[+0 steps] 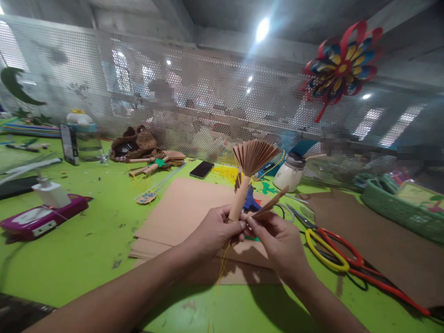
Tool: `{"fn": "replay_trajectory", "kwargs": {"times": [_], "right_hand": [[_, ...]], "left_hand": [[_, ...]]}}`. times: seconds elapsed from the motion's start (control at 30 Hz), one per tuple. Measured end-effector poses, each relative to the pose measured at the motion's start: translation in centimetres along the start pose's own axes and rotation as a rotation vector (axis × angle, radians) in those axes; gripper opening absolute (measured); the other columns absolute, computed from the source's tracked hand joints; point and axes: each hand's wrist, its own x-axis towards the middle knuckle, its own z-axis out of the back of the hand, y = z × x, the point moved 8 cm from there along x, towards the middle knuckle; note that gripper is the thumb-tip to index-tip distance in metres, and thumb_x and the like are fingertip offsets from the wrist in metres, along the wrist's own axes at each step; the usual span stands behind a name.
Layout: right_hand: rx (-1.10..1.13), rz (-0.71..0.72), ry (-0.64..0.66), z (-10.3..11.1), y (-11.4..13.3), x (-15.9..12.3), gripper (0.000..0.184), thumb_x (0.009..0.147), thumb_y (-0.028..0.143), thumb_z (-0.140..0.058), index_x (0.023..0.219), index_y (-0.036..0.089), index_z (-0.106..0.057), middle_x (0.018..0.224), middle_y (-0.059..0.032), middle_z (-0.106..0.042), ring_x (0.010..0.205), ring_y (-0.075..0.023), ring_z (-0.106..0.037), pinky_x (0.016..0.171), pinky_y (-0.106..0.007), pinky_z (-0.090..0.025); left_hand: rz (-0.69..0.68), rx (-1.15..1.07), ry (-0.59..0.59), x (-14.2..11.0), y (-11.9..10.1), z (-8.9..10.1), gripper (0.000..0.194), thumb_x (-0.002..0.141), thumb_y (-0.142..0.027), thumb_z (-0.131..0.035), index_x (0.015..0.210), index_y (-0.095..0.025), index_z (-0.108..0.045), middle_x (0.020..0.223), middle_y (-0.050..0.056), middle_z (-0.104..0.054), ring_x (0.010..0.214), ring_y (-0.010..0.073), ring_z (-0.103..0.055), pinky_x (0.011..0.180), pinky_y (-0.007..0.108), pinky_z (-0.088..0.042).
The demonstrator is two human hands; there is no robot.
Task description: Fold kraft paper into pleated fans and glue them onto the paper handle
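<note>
My left hand (222, 226) is closed around the lower end of a rolled brown paper tube (239, 199), which stands nearly upright. At its top spreads a pleated brown paper fan (255, 157). Thin yellow thread (223, 266) hangs down below the fingers. Close against the left hand, my right hand (274, 233) pinches a folded brown paper piece (272, 204) that points up to the right. Beneath both hands lie stacked brown paper sheets (180, 208). A blue tool (251, 201), partly hidden behind the tube, rests on the sheets.
Scissors with yellow and red handles (328, 249) lie at the right, near a green basket (398, 208). A white jar (290, 172) and a phone (201, 169) stand or lie further back. At left is a purple power strip (45, 217). A perforated screen (208, 92) rises behind the green table (93, 259).
</note>
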Motion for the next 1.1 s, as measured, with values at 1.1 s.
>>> {"fn": "replay_trajectory", "kwargs": {"times": [1.1], "right_hand": [[-0.482, 0.735, 0.056, -1.6, 3.2, -2.0, 0.036, 0.082, 0.001, -0.053, 0.114, 0.017, -0.058, 0.09, -0.011, -0.063, 0.081, -0.0218, -0.056, 0.068, -0.037, -0.048]], "left_hand": [[-0.042, -0.204, -0.164, -0.1, 0.9, 0.9, 0.017, 0.066, -0.017, -0.066, 0.079, -0.013, -0.054, 0.054, -0.004, -0.055, 0.041, 0.0051, -0.046, 0.044, 0.018, -0.034]]}}
